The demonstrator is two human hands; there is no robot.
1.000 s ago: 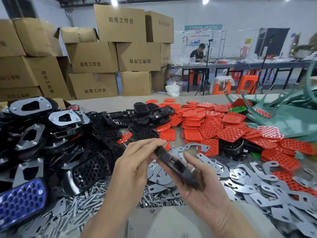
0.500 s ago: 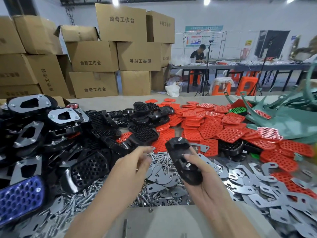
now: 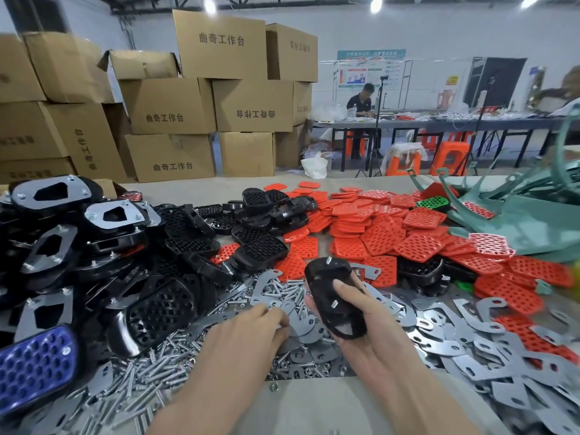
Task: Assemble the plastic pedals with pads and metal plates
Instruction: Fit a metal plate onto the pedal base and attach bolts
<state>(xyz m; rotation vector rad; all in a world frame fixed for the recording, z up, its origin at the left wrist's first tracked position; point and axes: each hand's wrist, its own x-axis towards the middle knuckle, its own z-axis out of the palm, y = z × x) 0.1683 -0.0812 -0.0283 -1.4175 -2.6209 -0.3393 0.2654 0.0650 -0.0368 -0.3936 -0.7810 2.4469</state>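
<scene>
1. The step in hand, as I judge it, is fetching a plate. My right hand point(image 3: 376, 337) grips the black oval plastic pedal point(image 3: 326, 274) with the thumb point(image 3: 343, 287) laid across its back and the fingers curled underneath. It holds the pedal upright above the near middle of the bench point(image 3: 314, 409), with two screw tips poking out of its back.
2. My left hand point(image 3: 248, 334) is down on the heap of flat grey metal plates point(image 3: 470, 340), just left of the pedal. Its fingers are bent with the tips on one plate; I cannot tell whether they have pinched it.
3. Next I must lift one plate free and line its holes up over the screw tips. The plates overlap, so two may come up together.
4. The red perforated plastic pads point(image 3: 383, 237) lie toward the far right, well apart.
5. Half a second ago my left hand hung raised and empty beside the pedal; now it has dropped to the plates. The pedal stays in the same grip.
</scene>
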